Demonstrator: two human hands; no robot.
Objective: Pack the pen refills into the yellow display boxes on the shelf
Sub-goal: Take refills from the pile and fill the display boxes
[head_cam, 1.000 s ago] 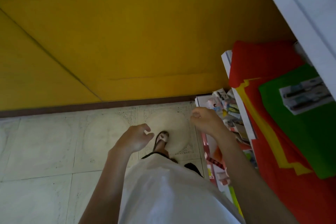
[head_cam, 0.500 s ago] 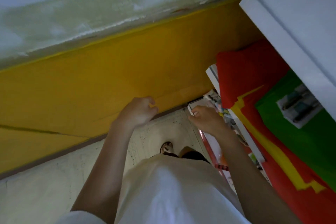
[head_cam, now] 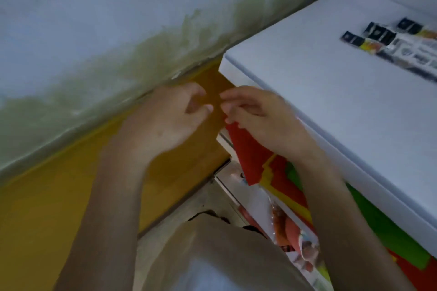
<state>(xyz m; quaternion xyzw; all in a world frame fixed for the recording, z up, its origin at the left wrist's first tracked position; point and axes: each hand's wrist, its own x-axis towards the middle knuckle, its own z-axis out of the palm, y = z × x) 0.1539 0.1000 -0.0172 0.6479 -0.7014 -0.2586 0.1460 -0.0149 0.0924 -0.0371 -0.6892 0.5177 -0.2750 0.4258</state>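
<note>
A left hand (head_cam: 170, 117) and a right hand (head_cam: 256, 113) are raised together by the corner of a white shelf (head_cam: 307, 92).
Their curled fingertips nearly touch; blur hides whether either hand pinches anything. Pen refill packets (head_cam: 390, 42) lie on the shelf top, well apart from the hands, toward the right. Red paper (head_cam: 250, 153) sits on the level underneath.

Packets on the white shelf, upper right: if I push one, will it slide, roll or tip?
The packets look flat and lie down, so one would probably slide, not roll or tip. They crowd together, so a push may shift neighbours. The white shelf looks smooth.
</note>
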